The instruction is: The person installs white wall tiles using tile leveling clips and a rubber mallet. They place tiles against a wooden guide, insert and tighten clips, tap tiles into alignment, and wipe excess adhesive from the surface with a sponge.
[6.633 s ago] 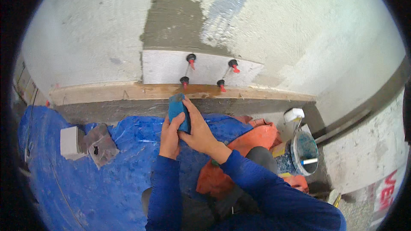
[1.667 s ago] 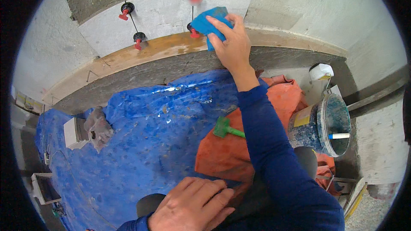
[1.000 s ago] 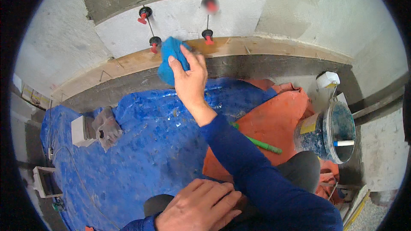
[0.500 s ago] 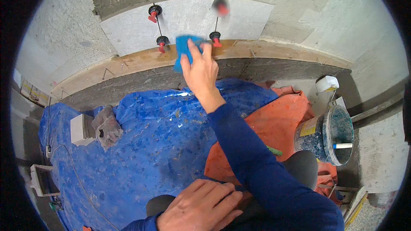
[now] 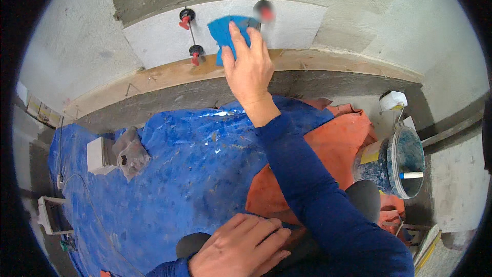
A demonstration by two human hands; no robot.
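My right hand [image 5: 251, 74] presses a blue cloth [image 5: 225, 33] with spread fingers against a pale wall tile [image 5: 154, 36]. It is between two tile clamps with black round pads and red knobs. The left clamp [image 5: 192, 33] shows in full. Of the right clamp [image 5: 264, 11], only the blurred upper pad shows; cloth and hand cover its lower end. Under the tile runs a wooden batten [image 5: 328, 60], stained darker near the hand. My left hand [image 5: 238, 246] lies loosely across my leg at the bottom, fingers extended and holding nothing.
A blue tarp [image 5: 179, 195] covers the floor, with an orange sheet [image 5: 328, 149] over its right side. A smeared bucket [image 5: 407, 161] stands at right near a white container [image 5: 393, 100]. At left are stacked tiles [image 5: 100, 155], a plastic bag [image 5: 130, 154] and a cable [image 5: 89, 205].
My right hand has moved the blue cloth up from the batten's edge onto the tile face, covering the right clamp's lower pad. The left hand stays put.
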